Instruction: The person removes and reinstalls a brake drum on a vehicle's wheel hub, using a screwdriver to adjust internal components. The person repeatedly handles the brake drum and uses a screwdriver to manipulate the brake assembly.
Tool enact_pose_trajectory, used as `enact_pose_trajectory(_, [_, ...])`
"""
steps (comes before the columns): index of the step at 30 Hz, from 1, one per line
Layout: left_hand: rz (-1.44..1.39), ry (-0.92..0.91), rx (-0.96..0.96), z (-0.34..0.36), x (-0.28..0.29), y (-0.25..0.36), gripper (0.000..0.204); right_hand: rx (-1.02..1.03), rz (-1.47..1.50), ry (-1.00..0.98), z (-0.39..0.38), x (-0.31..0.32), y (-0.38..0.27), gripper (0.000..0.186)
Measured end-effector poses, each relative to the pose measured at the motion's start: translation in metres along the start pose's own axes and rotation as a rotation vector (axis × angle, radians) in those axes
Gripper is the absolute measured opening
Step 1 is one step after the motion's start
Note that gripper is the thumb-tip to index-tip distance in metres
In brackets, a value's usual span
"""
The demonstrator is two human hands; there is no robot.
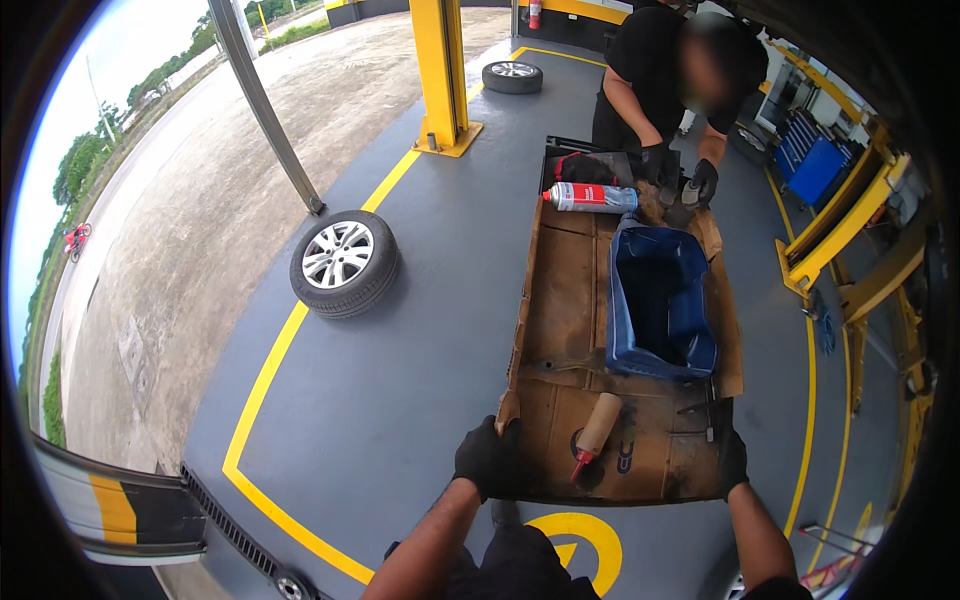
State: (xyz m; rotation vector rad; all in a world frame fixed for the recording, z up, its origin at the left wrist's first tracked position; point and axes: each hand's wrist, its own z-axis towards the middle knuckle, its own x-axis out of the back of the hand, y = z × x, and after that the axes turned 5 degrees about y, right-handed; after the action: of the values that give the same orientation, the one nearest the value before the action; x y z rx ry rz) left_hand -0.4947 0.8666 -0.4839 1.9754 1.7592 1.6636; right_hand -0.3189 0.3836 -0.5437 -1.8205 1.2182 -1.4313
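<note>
A cardboard-lined cart [560,300] stretches away in front of me. My left hand [487,460], in a black glove, is closed round its near left corner. At the near right corner my right hand [735,462], gloved the same way, grips the edge; its fingers are partly hidden. Between them lies a tan squeeze bottle [598,425] with a red nozzle pointing toward me. A blue plastic basin [712,350] sits farther up on the right, with dark metal tools [710,415] beside its near end. Beyond the basin, a red, white and blue spray can [590,197] lies sideways.
A co-worker in black [640,60] leans over the cart's far end, gloved hands [700,185] on small objects. Wheels [345,262] [512,76] lie on the grey floor at left. Yellow lift posts [440,80] [845,235] stand on both sides; a blue tool cabinet [815,160] is far right.
</note>
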Motion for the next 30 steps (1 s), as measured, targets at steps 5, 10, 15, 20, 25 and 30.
enact_pose_trajectory(5, [-0.026, -0.078, -0.046, 0.047, 0.027, -0.018, 0.055, 0.098, -0.223, 0.109, -0.018, -0.034, -0.041, 0.056])
enact_pose_trajectory(10, [-0.072, -0.268, -0.148, 0.094, 0.079, -0.029, 0.055, -0.129, -0.124, 0.162, -0.022, -0.064, -0.033, 0.057])
enact_pose_trajectory(15, [-0.108, -0.555, -0.216, 0.132, 0.121, -0.03, 0.058, -0.108, -0.594, 0.317, -0.032, -0.09, -0.074, 0.049])
enact_pose_trajectory(20, [-0.12, -0.781, -0.211, 0.151, 0.124, -0.035, 0.066, -0.247, -0.564, 0.427, -0.031, -0.11, -0.105, 0.041])
enact_pose_trajectory(25, [-0.27, -0.908, -0.212, 0.298, 0.159, 0.02, 0.08, -0.28, -0.422, 0.813, -0.047, -0.126, -0.171, 0.035])
enact_pose_trajectory(30, [-0.785, -0.791, -0.361, 0.499, 0.15, 0.174, 0.071, 0.153, -0.268, 1.011, 0.005, -0.169, -0.316, 0.031])
